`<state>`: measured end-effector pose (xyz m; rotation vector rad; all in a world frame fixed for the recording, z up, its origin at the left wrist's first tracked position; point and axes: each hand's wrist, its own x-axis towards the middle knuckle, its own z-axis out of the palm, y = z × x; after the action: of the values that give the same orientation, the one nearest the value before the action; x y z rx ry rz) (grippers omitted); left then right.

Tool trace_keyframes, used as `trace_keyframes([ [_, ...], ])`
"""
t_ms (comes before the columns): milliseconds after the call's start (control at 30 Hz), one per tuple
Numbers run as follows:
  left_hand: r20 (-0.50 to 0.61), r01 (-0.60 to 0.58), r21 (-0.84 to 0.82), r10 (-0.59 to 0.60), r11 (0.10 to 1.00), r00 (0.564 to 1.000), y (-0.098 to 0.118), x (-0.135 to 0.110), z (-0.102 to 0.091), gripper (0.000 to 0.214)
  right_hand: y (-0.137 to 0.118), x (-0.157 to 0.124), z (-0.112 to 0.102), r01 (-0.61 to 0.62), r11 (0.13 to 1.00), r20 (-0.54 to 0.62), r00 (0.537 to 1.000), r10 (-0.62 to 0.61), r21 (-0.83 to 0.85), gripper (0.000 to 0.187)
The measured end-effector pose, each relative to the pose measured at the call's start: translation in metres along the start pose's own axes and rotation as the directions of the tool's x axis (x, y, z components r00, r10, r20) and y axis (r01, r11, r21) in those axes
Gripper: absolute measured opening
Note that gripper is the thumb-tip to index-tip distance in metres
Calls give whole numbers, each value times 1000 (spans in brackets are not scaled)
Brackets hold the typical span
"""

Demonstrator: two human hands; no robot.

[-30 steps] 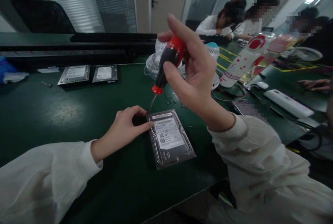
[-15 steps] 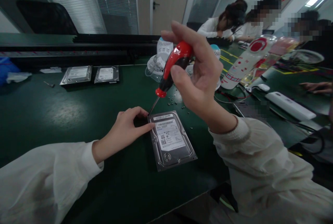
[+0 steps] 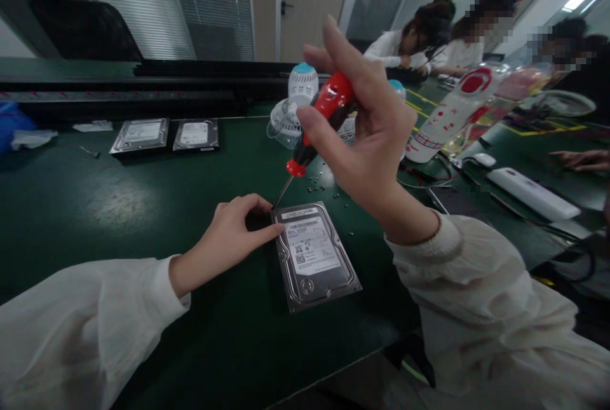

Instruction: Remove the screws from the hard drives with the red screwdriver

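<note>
A silver hard drive [image 3: 314,264] with a white label lies flat on the green table in front of me. My left hand [image 3: 233,225] grips its far left corner, thumb on the top cover and fingers along the edge. In my right hand [image 3: 369,124] is a red and black screwdriver [image 3: 296,167], slanted, its thin shaft reaching down to that same corner beside my left fingertips. Whether the tip sits in a screw is too small to see. Several small loose screws [image 3: 314,181] lie just beyond the drive.
Two more hard drives [image 3: 140,135] stand at the back left near a black rail. White slotted containers with blue tops [image 3: 304,86] are behind the screwdriver. To the right are a white bottle [image 3: 441,114], cables and a white power strip [image 3: 534,192]. Other people sit at the far right.
My right hand has shifted its hold on the screwdriver handle, its fingers raised and turned, thumb further left. The hard drive and my left hand look the same.
</note>
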<state>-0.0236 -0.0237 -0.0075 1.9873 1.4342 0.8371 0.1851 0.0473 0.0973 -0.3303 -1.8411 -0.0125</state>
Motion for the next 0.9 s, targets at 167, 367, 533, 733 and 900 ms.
trace_keyframes([
  [167, -3, -5, -6, 5, 1000, 1000, 0, 0, 0, 37, 5, -2, 1, -12, 998, 13, 1000, 12, 63, 47],
  [367, 1, -4, -2, 4, 1000, 1000, -2, 0, 0, 38, 2, -1, -1, -59, 998, 18, 998, 58, 19, 43],
  [533, -3, -6, -15, 6, 1000, 1000, 1, -1, 0, 36, 4, -1, -1, -55, 986, 30, 998, 51, 159, 47],
  [733, -6, -11, 1, 11, 1000, 1000, 0, 0, 0, 35, -1, 1, -1, -23, 998, 2, 1000, 23, 65, 38],
  [900, 4, 4, -2, -4, 1000, 1000, 0, 0, 0, 38, 0, 0, 2, -11, 1000, -23, 1000, 10, -28, 42],
])
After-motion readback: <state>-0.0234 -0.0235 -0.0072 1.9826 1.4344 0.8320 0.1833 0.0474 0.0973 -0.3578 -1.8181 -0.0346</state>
